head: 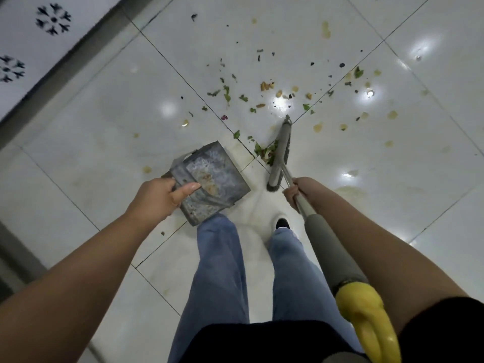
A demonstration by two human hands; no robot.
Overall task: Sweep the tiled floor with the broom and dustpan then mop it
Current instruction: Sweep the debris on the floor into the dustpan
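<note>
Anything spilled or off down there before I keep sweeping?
Yes. Green leaf scraps and yellowish stains lie scattered over the white floor tiles. A small pile sits against the broom head. The metal dustpan looks stained and worn.

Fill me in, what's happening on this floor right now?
A person is sweeping. The right hand grips the broom, its head against a small pile of leaf scraps. The left hand holds a metal dustpan nearby. More scraps and yellowish stains remain across the tiled floor.
</note>
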